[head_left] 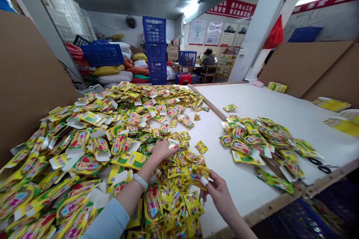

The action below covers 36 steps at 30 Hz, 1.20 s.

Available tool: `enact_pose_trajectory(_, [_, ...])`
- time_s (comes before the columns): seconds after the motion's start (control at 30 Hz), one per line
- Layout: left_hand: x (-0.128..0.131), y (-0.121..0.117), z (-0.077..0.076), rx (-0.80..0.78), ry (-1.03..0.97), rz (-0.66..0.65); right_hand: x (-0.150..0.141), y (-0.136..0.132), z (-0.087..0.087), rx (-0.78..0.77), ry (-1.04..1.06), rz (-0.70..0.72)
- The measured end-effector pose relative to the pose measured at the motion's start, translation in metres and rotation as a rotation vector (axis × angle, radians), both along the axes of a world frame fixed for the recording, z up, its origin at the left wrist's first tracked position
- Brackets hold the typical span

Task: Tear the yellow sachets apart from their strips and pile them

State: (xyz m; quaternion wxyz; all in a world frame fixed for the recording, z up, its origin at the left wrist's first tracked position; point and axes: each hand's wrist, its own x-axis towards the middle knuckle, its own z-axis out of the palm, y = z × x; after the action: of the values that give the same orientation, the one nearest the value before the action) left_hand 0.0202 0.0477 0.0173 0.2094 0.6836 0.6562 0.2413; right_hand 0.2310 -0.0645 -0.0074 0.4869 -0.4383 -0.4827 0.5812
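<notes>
My left hand (162,151), with a pale band at the wrist, reaches into the middle of the pile. Its fingers are curled together beside a shiny pale packet (173,143); what lies between them is partly hidden. Nearer the front, my right hand (220,193) pinches a small yellow sachet (199,173), a white covering on its thumb. Many similar sachets (176,196) lie below and between the hands. To the left spreads a big heap of flat yellow-green printed boxes (84,166), several with open white flaps.
A second pile of boxes (252,138) lies on the white table (207,209) to the right, beyond a wooden strip (210,106). Black scissors (324,167) rest near the front edge. Cardboard panels (316,63) flank the table. Blue crates (155,48) and a seated person (208,59) are behind.
</notes>
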Motion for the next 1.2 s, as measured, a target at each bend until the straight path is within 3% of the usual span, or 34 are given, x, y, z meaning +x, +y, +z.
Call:
enact_pose_trajectory(0.1, [-0.002,-0.007,-0.002,-0.021,-0.072,-0.005,0.006,0.002,0.007,0.011,-0.01,-0.032])
enact_pose_trajectory(0.23, [-0.01,-0.048,0.009,-0.07,-0.234,-0.061,0.011,0.008,0.035,0.039,0.018,-0.009])
enact_pose_trajectory(0.3, [-0.012,-0.077,0.016,-0.181,-0.433,-0.141,0.005,0.011,0.051,0.079,0.065,0.04])
enact_pose_trajectory(0.37, [-0.009,-0.106,0.022,-0.378,-0.785,-0.224,-0.008,0.012,0.064,0.126,0.114,0.098])
enact_pose_trajectory(0.47, [0.0,-0.138,0.029,-0.552,-1.083,-0.229,-0.032,0.011,0.075,0.175,0.114,0.198])
enact_pose_trajectory(0.57, [0.004,-0.154,0.031,-0.557,-1.091,-0.147,-0.047,0.008,0.081,0.236,-0.029,0.312])
enact_pose_trajectory(0.63, [0.002,-0.159,0.03,-0.526,-1.035,-0.105,-0.047,0.005,0.087,0.337,-0.231,0.383])
enact_pose_trajectory(0.77, [0.0,-0.163,0.028,-0.471,-0.877,-0.187,-0.038,-0.001,0.106,0.523,-0.686,0.508])
enact_pose_trajectory(0.87, [0.005,-0.165,0.029,-0.425,-0.78,-0.218,-0.036,-0.006,0.117,0.577,-0.862,0.621])
enact_pose_trajectory(0.97, [0.008,-0.166,0.029,-0.459,-0.778,-0.216,-0.037,-0.007,0.117,0.603,-0.875,0.721])
enact_pose_trajectory(1.07, [0.007,-0.169,0.026,-0.61,-0.923,-0.246,-0.031,-0.003,0.107,0.555,-0.777,0.65])
enact_pose_trajectory(1.2, [0.005,-0.172,0.019,-0.685,-1.037,-0.286,-0.024,-0.006,0.093,0.651,-0.677,0.619])
